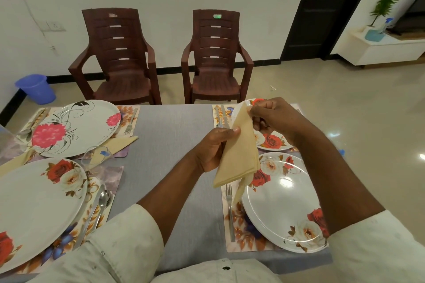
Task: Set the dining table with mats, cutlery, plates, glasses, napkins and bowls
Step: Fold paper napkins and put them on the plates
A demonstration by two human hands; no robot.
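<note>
four plates [285, 202] are sitting on the table, two forks [230, 211] are lying out, three beige napkins [239, 151] are showing, and two brown chairs [119, 57] are standing behind.

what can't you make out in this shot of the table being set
Head view, the only one:
- Far right plate: mostly hidden behind the right hand and the napkin that both hands hold.
- Cutlery left of that plate: partly hidden by the napkin, so its type is unclear.
- Near left plate: cut off by the left edge.
- Glass: clear, so its outline is hard to trace.
- Left hand: fingertips hidden behind the napkin.
</note>
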